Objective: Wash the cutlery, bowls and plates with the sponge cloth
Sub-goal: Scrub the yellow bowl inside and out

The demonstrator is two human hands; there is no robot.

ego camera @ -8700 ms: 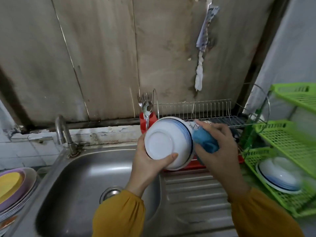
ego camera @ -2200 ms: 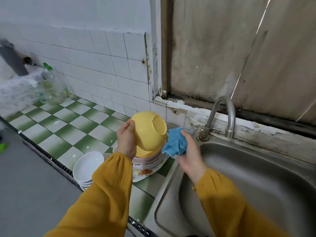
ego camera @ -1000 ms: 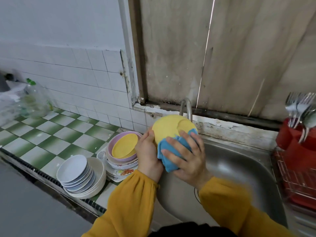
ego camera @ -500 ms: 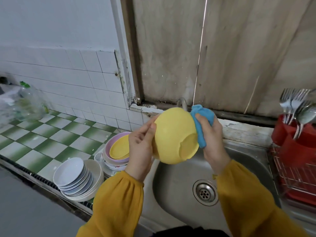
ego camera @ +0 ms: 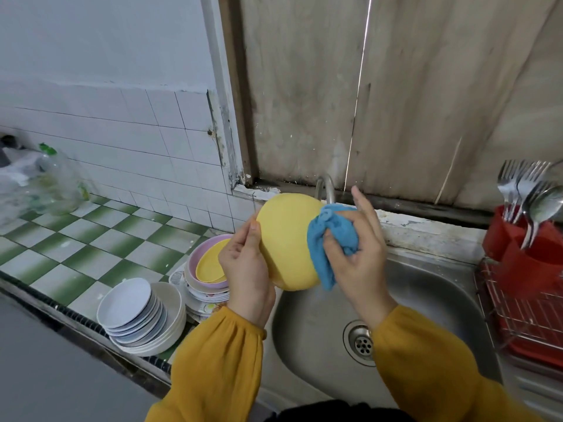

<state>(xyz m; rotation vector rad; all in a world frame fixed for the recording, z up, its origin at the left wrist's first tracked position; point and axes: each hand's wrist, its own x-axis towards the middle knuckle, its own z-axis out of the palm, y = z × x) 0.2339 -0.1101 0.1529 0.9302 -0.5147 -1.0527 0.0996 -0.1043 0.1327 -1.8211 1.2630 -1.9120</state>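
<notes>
A yellow bowl (ego camera: 286, 239) is held over the left edge of the steel sink (ego camera: 426, 300), its outer side turned toward me. My left hand (ego camera: 245, 268) grips its left rim. My right hand (ego camera: 358, 254) holds the blue sponge cloth (ego camera: 330, 236) bunched in curled fingers against the bowl's right side. On the counter to the left stand a stack of white bowls and plates (ego camera: 143, 315) and a stack of plates (ego camera: 210, 269) topped by a pink and a yellow dish. Forks and spoons (ego camera: 530, 196) stand in a red holder (ego camera: 518, 239) at the right.
The tap (ego camera: 326, 184) rises just behind the bowl. A red wire drying rack (ego camera: 524, 306) sits right of the sink. A clear plastic jar (ego camera: 58, 181) stands far left on the green checked counter (ego camera: 76, 248). The sink drain (ego camera: 361, 342) lies below my right wrist.
The bowl has been turned in my hands, so its base no longer faces me. My right hand has brought the cloth from the bowl's back edge round onto its right side.
</notes>
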